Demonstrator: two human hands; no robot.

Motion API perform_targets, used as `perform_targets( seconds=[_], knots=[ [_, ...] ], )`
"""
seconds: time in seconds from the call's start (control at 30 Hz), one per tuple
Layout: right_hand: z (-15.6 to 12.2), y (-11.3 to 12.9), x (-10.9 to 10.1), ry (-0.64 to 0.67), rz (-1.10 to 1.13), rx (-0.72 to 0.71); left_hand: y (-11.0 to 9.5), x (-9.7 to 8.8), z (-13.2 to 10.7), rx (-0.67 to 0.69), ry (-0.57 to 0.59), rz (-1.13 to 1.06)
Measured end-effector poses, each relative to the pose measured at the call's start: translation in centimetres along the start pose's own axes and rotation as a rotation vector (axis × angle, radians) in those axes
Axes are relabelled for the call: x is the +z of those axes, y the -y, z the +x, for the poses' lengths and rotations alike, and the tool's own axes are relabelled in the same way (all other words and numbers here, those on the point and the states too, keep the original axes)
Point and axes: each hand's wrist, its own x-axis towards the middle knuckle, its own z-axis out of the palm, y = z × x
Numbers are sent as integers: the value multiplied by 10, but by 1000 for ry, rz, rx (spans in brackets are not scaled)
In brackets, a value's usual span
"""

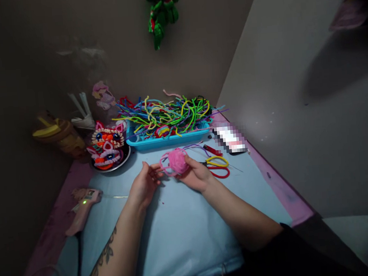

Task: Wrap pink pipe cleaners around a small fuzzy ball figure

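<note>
Pinching pink bundle [177, 161] in front of blue tray [171, 140], my right hand [195, 173]; left hand [142, 184] half-open, grip unclear. Looks light, squashy: hold dense side.

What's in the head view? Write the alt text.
The right hand holds a looped pink piece, the left hand at its edge, over a blue-covered table. Behind sits a blue tray of colourful stems; scissors lie right.

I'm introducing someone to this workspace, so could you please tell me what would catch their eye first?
Probably the tangle of colourful stems heaped in the blue tray near the picture's centre. Next, the pink piece in the right grip, nearer the camera, and the green cluster near the top edge.
</note>
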Motion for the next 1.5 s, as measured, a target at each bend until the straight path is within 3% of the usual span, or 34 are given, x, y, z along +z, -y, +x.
perform_targets(
  seconds=[0.13, 0.23, 0.33, 0.67, 1.0, 1.2, 1.4, 1.5],
  knots=[
    [3, 5, 0, -129, 142, 51, 8, 4, -1, 72, 49, 107],
    [3, 5, 1, -112, 146, 52, 17, 10, -3, 131, 112, 187],
    [2, 2, 1, -76, 130, 59, 23, 16, -3, 183, 102, 207],
    [-5, -2, 2, 25, -8, -24, 18, 17, -2, 38, -18, -152],
    [-3, -8, 2, 21, 13, 18, 22, 21, -9, 66, 37, -76],
    [-5, -3, 3, 52, 121, 159, 22, 21, -12, 179, 123, 181],
    [-3, -4, 1, -6, 109, 142, 24, 22, -7, 49, 71, -116],
    [-2, -6, 3, -6, 62, 89, 25, 22, -5, 43, 53, -142]
  ],
)
